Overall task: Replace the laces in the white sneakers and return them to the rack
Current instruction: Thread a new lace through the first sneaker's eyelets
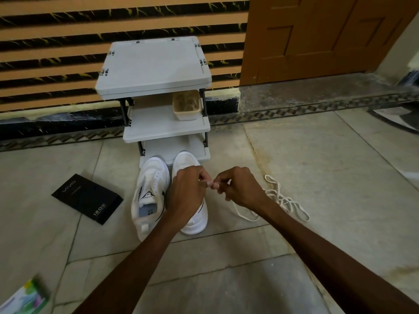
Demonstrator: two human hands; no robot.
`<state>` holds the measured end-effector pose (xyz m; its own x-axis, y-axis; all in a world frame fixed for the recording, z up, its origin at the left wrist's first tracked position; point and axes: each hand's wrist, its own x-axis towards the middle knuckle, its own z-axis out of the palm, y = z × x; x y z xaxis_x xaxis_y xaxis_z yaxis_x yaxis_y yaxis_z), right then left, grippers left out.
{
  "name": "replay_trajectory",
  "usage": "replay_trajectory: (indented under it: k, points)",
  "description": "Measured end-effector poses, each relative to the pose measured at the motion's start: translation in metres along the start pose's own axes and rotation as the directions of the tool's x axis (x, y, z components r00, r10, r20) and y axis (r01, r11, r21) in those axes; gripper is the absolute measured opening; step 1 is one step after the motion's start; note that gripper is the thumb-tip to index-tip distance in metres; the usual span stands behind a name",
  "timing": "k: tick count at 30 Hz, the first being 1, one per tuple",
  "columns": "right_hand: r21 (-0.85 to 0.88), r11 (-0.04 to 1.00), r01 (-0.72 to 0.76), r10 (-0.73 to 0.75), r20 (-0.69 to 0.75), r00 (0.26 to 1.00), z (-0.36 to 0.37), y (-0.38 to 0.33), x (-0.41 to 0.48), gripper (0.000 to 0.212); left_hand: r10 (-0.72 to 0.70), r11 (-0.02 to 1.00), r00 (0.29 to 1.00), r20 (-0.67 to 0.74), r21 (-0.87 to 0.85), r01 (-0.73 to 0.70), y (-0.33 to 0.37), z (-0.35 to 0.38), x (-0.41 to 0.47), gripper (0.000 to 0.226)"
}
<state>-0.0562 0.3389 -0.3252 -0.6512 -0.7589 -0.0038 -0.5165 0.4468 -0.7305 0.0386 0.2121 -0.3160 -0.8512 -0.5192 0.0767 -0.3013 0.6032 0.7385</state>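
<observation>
Two white sneakers stand side by side on the floor in front of the white rack (156,64). The left sneaker (150,191) shows bare eyelets and no lace. My left hand (186,193) hovers over the right sneaker (195,220) and hides most of its top. My right hand (238,186) meets it just right of that shoe; the fingertips of both hands pinch a thin end of a cream lace (281,198). The rest of that lace lies tangled on the floor to the right, running under my right wrist.
A beige tub (187,105) sits on the rack's middle shelf. A black box (87,198) lies on the tiles left of the sneakers, and a colourful packet (25,300) at the bottom left corner. A striped wall and a wooden door (317,35) stand behind.
</observation>
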Motion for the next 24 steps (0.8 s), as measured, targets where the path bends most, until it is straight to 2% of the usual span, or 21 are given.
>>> replay_trajectory:
  k: [2, 4, 6, 8, 10, 12, 15, 16, 18, 21, 24]
  points:
    - [-0.025, 0.999, -0.038, 0.037, -0.048, 0.998, 0.004, -0.002, -0.003, 0.01, 0.002, 0.999, 1.0, -0.028, 0.034, -0.001, -0.002, 0.0, -0.001, 0.015]
    - [-0.021, 0.996, -0.091, 0.089, -0.084, 0.992, 0.006, 0.0, -0.006, 0.015, -0.007, 0.994, 0.992, -0.129, 0.112, 0.022, 0.0, -0.004, 0.001, 0.022]
    - [-0.01, 0.987, -0.158, 0.156, -0.098, 0.983, 0.003, 0.008, -0.01, 0.019, -0.035, 0.967, 0.965, -0.259, 0.234, 0.098, -0.002, -0.013, 0.008, 0.024]
    - [-0.007, 0.973, -0.232, 0.23, -0.101, 0.968, -0.001, 0.025, -0.017, 0.02, -0.077, 0.919, 0.933, -0.351, 0.337, 0.202, -0.01, -0.027, 0.015, 0.015]
    - [-0.11, 0.943, -0.315, 0.302, -0.116, 0.946, -0.004, 0.047, -0.025, 0.02, -0.1, 0.901, 0.893, -0.438, 0.341, 0.269, -0.023, -0.04, 0.023, 0.009]
    - [-0.265, 0.866, -0.423, 0.386, -0.182, 0.904, -0.007, 0.07, -0.033, 0.028, -0.124, 0.89, 0.843, -0.524, 0.317, 0.328, -0.035, -0.048, 0.029, 0.006]
    - [-0.348, 0.747, -0.566, 0.479, -0.308, 0.822, -0.014, 0.088, -0.041, 0.032, -0.143, 0.913, 0.791, -0.595, 0.229, 0.338, -0.042, -0.053, 0.034, 0.011]
    - [-0.353, 0.743, -0.569, 0.474, -0.322, 0.819, -0.016, 0.09, -0.041, 0.03, -0.143, 0.94, 0.799, -0.584, 0.171, 0.294, -0.04, -0.051, 0.034, 0.014]
    - [-0.352, 0.805, -0.478, 0.401, -0.272, 0.875, -0.017, 0.083, -0.037, 0.025, -0.104, 0.982, 0.846, -0.523, 0.083, 0.171, -0.033, -0.042, 0.032, 0.021]
    - [-0.149, 0.942, -0.301, 0.273, -0.183, 0.944, -0.012, 0.054, -0.027, 0.016, 0.044, 0.999, 0.939, -0.342, 0.005, -0.045, -0.016, -0.024, 0.025, 0.029]
    - [0.054, 0.984, -0.168, 0.175, -0.173, 0.969, -0.011, 0.026, -0.019, 0.015, 0.135, 0.989, 0.982, -0.131, -0.046, -0.142, 0.0, -0.008, 0.015, 0.028]
